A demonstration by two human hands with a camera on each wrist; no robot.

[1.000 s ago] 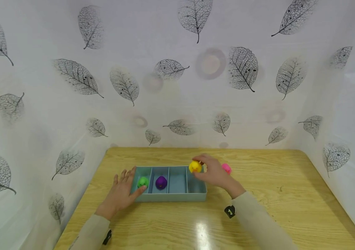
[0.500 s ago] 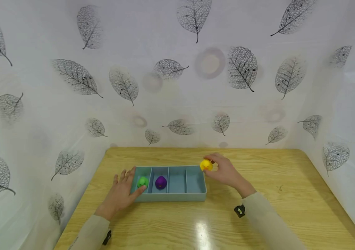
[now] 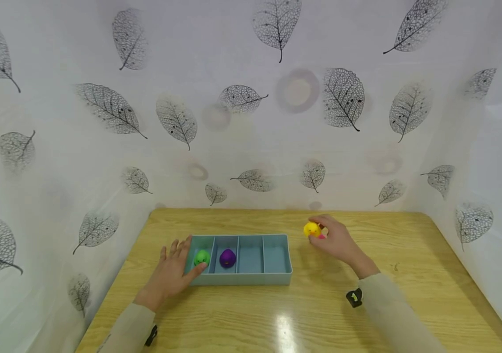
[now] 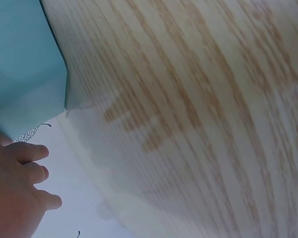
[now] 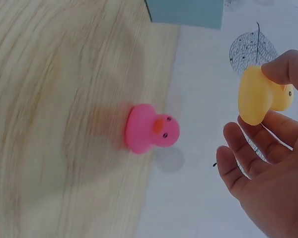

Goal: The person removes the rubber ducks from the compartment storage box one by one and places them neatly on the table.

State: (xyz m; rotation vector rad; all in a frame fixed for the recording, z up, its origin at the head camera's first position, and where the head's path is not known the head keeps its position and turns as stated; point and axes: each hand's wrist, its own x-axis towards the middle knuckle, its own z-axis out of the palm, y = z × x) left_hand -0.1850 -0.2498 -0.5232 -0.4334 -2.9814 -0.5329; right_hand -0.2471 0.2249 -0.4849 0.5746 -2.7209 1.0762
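Note:
My right hand (image 3: 336,240) pinches a yellow rubber duck (image 3: 311,229) between thumb and fingers. In the right wrist view the yellow duck (image 5: 256,96) is held up off the table. Just behind it a pink rubber duck (image 5: 148,129) stands on the table; in the head view the hand mostly hides it. A long pale blue-green box (image 3: 242,279) has several compartments in a row. A green duck (image 3: 202,257) sits in its leftmost compartment and a purple duck (image 3: 227,258) in the one beside it. My left hand (image 3: 171,272) rests at the box's left end, fingers extended, thumb over the rim.
The light wood table (image 3: 242,314) carries the box near its middle. A white curtain (image 3: 251,137) printed with dark leaves encloses the back and both sides of the table.
My right hand has carried the yellow duck to the right, from over the box's rightmost compartment to beyond its right end. My left hand and the box stay put.

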